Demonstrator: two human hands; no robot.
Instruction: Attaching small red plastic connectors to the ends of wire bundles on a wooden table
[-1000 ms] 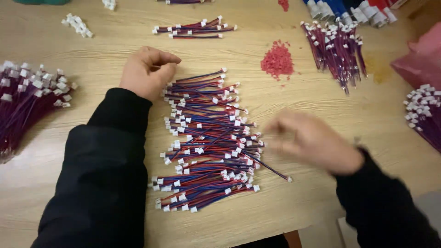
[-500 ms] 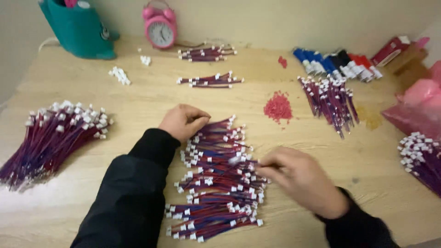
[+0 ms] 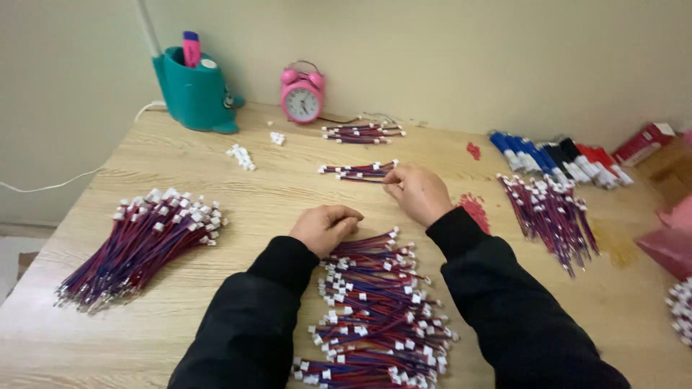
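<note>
1. Reaching forward, the right hand (image 3: 418, 193) pinches the end of a small wire bundle (image 3: 357, 171) lying on the table (image 3: 274, 194).
2. The left hand (image 3: 326, 227) rests curled shut at the top of the big wire pile (image 3: 375, 310); whether it holds anything is hidden.
3. These wires look light, limp and tangle-prone; the white plugs seem the best grip.

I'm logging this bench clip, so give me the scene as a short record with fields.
surface: wooden table
left hand: closed, resting at the top of the central wire pile
right hand: fingertips at the end of a small wire bundle
left side: large wire bundle
back: pink alarm clock, teal holder
right side: loose wire pile
</note>
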